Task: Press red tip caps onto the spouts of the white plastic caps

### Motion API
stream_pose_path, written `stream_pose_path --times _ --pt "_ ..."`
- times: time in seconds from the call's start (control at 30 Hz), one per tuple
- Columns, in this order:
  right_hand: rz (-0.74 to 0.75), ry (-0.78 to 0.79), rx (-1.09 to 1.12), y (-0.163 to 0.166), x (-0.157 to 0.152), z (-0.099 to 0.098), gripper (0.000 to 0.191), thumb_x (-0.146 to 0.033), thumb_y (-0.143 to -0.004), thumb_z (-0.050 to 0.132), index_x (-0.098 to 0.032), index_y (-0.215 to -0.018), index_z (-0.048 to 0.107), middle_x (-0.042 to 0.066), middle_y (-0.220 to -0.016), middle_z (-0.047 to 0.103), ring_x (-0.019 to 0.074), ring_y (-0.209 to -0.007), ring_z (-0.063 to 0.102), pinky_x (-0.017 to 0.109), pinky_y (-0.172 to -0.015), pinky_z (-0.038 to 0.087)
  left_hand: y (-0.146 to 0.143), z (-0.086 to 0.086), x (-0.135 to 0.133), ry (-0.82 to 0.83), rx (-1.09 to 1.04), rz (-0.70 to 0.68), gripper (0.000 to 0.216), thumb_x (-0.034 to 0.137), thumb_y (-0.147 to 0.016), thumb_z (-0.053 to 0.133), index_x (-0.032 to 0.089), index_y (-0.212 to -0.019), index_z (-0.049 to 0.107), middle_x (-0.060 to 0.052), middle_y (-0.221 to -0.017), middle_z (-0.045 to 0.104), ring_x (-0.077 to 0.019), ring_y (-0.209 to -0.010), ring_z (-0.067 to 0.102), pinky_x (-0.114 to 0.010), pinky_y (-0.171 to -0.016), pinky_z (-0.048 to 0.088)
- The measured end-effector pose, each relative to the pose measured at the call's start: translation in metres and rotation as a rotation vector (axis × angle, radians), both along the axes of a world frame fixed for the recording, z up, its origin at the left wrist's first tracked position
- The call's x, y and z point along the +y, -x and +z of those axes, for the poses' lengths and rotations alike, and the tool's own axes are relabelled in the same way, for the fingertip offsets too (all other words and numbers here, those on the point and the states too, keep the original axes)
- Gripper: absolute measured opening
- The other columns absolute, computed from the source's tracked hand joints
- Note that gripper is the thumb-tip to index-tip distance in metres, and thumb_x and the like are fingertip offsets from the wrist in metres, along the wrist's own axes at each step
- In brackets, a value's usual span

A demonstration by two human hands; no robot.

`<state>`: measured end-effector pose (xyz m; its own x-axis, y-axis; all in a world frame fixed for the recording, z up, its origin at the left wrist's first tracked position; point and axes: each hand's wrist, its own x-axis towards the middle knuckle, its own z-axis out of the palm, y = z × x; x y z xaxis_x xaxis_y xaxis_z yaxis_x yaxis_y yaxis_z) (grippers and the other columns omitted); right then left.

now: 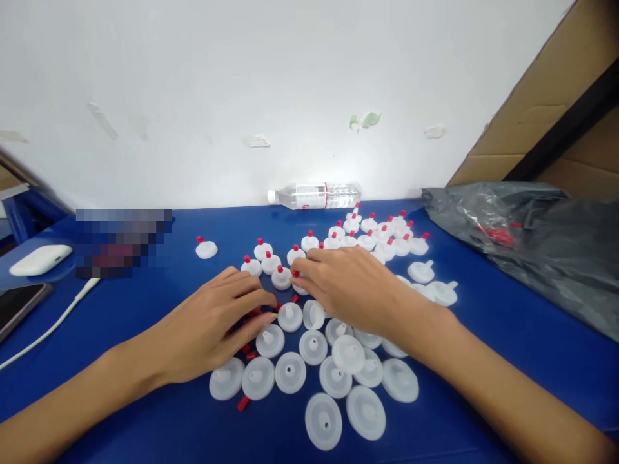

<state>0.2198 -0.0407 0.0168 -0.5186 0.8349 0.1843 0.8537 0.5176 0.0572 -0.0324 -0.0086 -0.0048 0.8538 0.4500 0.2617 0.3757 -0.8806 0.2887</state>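
Observation:
My left hand (220, 319) hovers low over a small group of loose red caps (250, 354), its thumb and index finger pinched around a small red cap (278, 307). My right hand (345, 280) reaches across from the right, fingertips closed on the red tip of a white, disc-shaped nozzle lid (298, 288). That lid is mostly covered by the fingers. Nearer to me lie several translucent white lids without red tips (290, 372), some face down, some overlapping. Beyond my hands stand several white lids with red caps on their spouts (309, 241).
A clear plastic bottle (314, 195) lies along the white wall. On the right is a grey plastic bag (546, 258) with a clear bag of red pieces (498, 232). A white case (41, 260), a phone (19, 309) and a white cable (58, 328) lie left on the blue table (159, 425).

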Motion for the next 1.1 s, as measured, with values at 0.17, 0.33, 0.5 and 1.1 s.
stream_pose_path --times 0.17,0.33,0.5,1.1 --pt "-0.008 0.034 0.005 0.0 -0.002 0.003 0.022 -0.031 -0.112 0.053 -0.018 -0.1 0.066 0.002 -0.087 0.069 0.0169 -0.068 0.059 0.032 -0.055 0.023 0.0 -0.007 0.004 -0.051 -0.005 -0.008 0.02 0.028 -0.113 0.049 0.025 -0.111 0.069 0.0 -0.097 0.069 -0.0177 -0.088 0.062 -0.035 -0.084 0.046" --pt "-0.009 0.039 -0.002 0.0 -0.002 0.003 0.022 -0.031 -0.112 0.054 -0.018 -0.1 0.066 0.002 -0.086 0.069 0.0165 -0.067 0.058 0.032 -0.055 0.022 0.001 -0.008 0.008 -0.076 -0.008 0.013 0.018 0.025 -0.111 0.051 0.026 -0.11 0.07 0.0 -0.097 0.071 -0.018 -0.088 0.064 -0.035 -0.082 0.046" --pt "-0.011 0.034 -0.004 0.0 -0.002 0.002 0.023 -0.031 -0.112 0.052 -0.019 -0.1 0.066 0.002 -0.086 0.068 0.0164 -0.066 0.057 0.032 -0.055 0.021 0.002 -0.009 0.011 -0.108 0.01 0.016 0.018 0.022 -0.112 0.05 0.023 -0.113 0.068 -0.001 -0.097 0.069 -0.0186 -0.088 0.063 -0.036 -0.081 0.043" --pt "0.005 -0.024 -0.036 -0.004 0.0 -0.002 0.011 -0.02 -0.11 0.053 -0.021 -0.105 0.063 0.001 -0.089 0.068 0.0135 -0.058 0.05 0.032 -0.051 0.018 0.002 -0.01 0.009 -0.087 -0.006 0.06 0.022 0.036 -0.112 0.054 0.023 -0.112 0.072 -0.004 -0.099 0.071 -0.0218 -0.092 0.059 -0.039 -0.083 0.047"
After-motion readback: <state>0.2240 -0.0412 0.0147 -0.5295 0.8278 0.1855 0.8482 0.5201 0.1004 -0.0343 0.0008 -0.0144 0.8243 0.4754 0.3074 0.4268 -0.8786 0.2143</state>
